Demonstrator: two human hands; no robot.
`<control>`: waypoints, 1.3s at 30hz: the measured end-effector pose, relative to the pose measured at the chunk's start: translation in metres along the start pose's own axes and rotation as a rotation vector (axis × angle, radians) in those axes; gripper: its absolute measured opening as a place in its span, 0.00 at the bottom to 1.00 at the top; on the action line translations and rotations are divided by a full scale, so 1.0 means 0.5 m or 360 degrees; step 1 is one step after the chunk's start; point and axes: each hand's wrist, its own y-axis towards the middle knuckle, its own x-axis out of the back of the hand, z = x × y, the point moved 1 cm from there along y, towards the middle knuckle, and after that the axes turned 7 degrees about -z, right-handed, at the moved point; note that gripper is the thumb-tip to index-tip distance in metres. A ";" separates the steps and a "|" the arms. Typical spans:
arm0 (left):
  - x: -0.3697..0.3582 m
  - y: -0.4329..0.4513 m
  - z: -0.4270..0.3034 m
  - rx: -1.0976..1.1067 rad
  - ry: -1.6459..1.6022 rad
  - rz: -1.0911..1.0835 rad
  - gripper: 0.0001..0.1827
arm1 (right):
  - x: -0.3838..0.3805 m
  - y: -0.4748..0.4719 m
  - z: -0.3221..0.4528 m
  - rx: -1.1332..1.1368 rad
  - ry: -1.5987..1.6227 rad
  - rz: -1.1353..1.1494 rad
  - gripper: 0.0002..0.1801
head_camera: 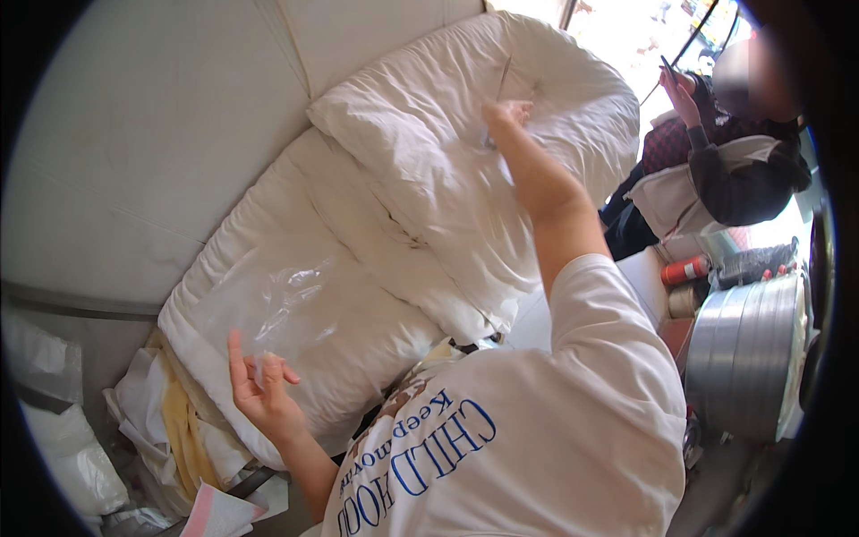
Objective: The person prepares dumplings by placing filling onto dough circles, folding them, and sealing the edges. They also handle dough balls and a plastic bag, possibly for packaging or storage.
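Note:
A thick white quilt (pixel 402 154) lies before me, its far part folded over in a raised layer. Dark marks run along creases near its middle. Clear plastic film (pixel 295 288) catches the light over the near left part. My left hand (pixel 268 396) is above that end, index finger raised, thumb and other fingers pinching what looks like part of the film. My right hand (pixel 508 115) reaches across to the folded layer and is blurred. A thin dark line shows just beyond it, and I cannot tell whether it is a held tool or a crease.
A pale wall (pixel 154 134) borders the quilt's left side. White and yellow cloths (pixel 174 416) and plastic-wrapped bundles (pixel 74 463) lie at lower left. Right, a person (pixel 718 154) holds a phone near a large metal drum (pixel 745 362) and a red cylinder (pixel 684 270).

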 end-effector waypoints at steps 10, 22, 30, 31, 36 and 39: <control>-0.028 0.045 0.020 -0.0124 -0.0090 -0.0221 0.30 | 0.522 -0.193 -0.105 0.0467 0.1649 0.0845 0.49; -0.095 0.023 0.033 0.0015 -0.0190 -0.0215 0.29 | 0.496 -0.288 -0.532 0.0089 0.1210 0.1516 0.15; -0.085 -0.007 0.039 -0.0040 -0.0085 -0.0405 0.26 | 0.545 -0.149 -0.136 0.0871 0.1357 0.1735 0.10; -0.087 -0.007 0.039 -0.0051 -0.0066 -0.0436 0.26 | 0.530 -0.113 -0.049 0.1030 0.1422 0.1641 0.11; -0.101 0.005 0.004 -0.0241 0.0031 -0.0488 0.26 | 0.456 0.121 0.328 0.1457 0.1802 0.1107 0.21; -0.119 -0.013 -0.019 -0.0313 0.0032 -0.0651 0.27 | 0.389 0.254 0.423 0.1234 0.1372 0.0244 0.19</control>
